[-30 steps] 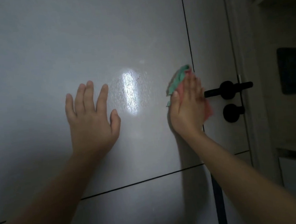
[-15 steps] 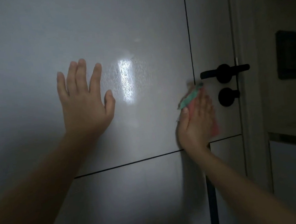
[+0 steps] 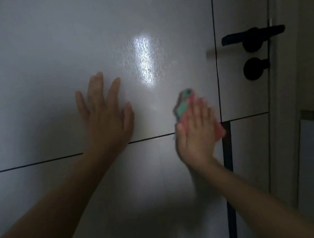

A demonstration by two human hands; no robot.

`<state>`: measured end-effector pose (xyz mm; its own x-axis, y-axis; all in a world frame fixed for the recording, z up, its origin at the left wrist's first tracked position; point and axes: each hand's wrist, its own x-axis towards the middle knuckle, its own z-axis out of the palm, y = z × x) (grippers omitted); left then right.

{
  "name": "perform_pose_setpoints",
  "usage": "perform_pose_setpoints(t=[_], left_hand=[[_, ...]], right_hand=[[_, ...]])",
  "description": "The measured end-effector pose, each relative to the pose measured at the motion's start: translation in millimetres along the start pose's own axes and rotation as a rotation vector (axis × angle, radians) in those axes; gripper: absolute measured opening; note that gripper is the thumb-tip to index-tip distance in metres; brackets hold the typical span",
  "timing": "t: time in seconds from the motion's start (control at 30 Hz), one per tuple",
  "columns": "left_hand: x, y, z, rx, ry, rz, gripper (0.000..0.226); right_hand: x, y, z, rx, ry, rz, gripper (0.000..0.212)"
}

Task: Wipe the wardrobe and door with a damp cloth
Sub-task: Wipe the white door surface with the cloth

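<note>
Two flat hands meet the door (image 3: pixel 48 52): left hand (image 3: pixel 105 120) bare, right hand (image 3: pixel 196 134) pressing the cloth (image 3: pixel 182 104).

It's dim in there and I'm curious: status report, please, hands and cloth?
Left hand flat on door, fingers spread. Right hand pressing cloth at panel seam. Black handle up right, clear of cloth.

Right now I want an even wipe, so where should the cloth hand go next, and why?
Probably sweep the right hand and its pink-and-green cloth leftward along the horizontal seam. The cloth sits at the panel's lower right corner by the vertical seam, and the left hand braces flat further left, so that stretch looks open.
</note>
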<state>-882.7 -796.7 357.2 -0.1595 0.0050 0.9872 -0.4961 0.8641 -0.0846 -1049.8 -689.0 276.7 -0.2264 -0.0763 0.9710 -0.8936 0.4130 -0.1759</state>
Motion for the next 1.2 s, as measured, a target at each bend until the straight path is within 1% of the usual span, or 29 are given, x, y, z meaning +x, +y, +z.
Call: perform_pose_setpoints(t=[0.07, 0.1, 0.13, 0.17, 0.2, 0.23, 0.3, 0.33, 0.37, 0.4, 0.5, 0.53, 0.6, 0.67, 0.73, 0.8, 0.9, 0.93, 0.97, 1.07, 1.1, 1.13, 1.2], left_hand=[[-15, 0, -2, 0.022, -0.043, -0.004, 0.056], [-21, -1, -3, 0.038, -0.06, -0.005, 0.057], [-27, -1, -4, 0.046, -0.075, -0.017, 0.058], [-32, -2, -6, 0.049, -0.081, -0.032, 0.059], [-37, -7, -9, 0.052, -0.086, -0.048, 0.059], [-42, -11, -11, 0.053, -0.089, -0.069, 0.06], [-49, -25, -19, 0.055, -0.104, -0.14, 0.061], [-52, -32, -22, 0.053, -0.107, -0.179, 0.062], [-54, -38, -25, 0.049, -0.104, -0.21, 0.063], [-55, -44, -28, 0.046, -0.095, -0.232, 0.063], [-66, -57, -34, 0.057, -0.097, -0.292, 0.062], [-72, -60, -37, 0.066, -0.111, -0.316, 0.062], [-85, -64, -46, 0.077, -0.143, -0.366, 0.062], [-99, -69, -55, 0.075, -0.163, -0.419, 0.061], [-112, -73, -64, 0.053, -0.163, -0.492, 0.062], [-127, -79, -70, 0.024, -0.133, -0.57, 0.065], [-160, -94, -72, 0.012, -0.054, -0.67, 0.065], [-172, -97, -70, 0.011, -0.04, -0.705, 0.066], [-182, -100, -67, 0.01, -0.035, -0.736, 0.066], [-208, -109, -59, 0.013, -0.004, -0.798, 0.067], [-212, -110, -58, 0.007, 0.009, -0.819, 0.067], [-216, -111, -59, -0.008, 0.017, -0.842, 0.068], [-224, -110, -64, -0.042, 0.02, -0.886, 0.069]], right_hand=[[-39, -8, 7, -0.068, -0.14, -0.33, 0.055], [-46, 0, 6, -0.091, -0.179, -0.453, 0.055], [-46, 9, 3, -0.106, -0.2, -0.543, 0.054], [-38, 17, -1, -0.12, -0.209, -0.588, 0.053], [-28, 20, -4, -0.118, -0.205, -0.568, 0.053], [-14, 18, -6, -0.105, -0.18, -0.472, 0.054], [16, -4, -7, -0.043, -0.062, -0.174, 0.057], [26, -20, -4, -0.014, -0.002, -0.061, 0.059], [30, -35, 0, -0.001, 0.024, -0.031, 0.059], [25, -48, 5, 0.001, 0.019, -0.103, 0.059], [-24, -65, 21, -0.015, -0.092, -0.595, 0.055], [-40, -62, 22, -0.023, -0.128, -0.724, 0.053], [-54, -54, 20, -0.042, -0.165, -0.852, 0.052], [-50, -53, 16, -0.049, -0.179, -0.861, 0.053], [-34, -65, 12, -0.039, -0.172, -0.812, 0.055], [-9, -88, 13, -0.042, -0.132, -0.728, 0.057], [22, -140, 22, -0.039, -0.056, -0.553, 0.06], [21, -155, 26, -0.033, -0.043, -0.538, 0.06], [12, -166, 32, -0.019, -0.051, -0.581, 0.061], [-42, -191, 55, 0.006, -0.178, -0.968, 0.06], [-57, -193, 58, 0.0, -0.231, -1.072, 0.06], [-68, -194, 60, -0.002, -0.271, -1.141, 0.059], [-69, -191, 58, -0.017, -0.291, -1.235, 0.056]])
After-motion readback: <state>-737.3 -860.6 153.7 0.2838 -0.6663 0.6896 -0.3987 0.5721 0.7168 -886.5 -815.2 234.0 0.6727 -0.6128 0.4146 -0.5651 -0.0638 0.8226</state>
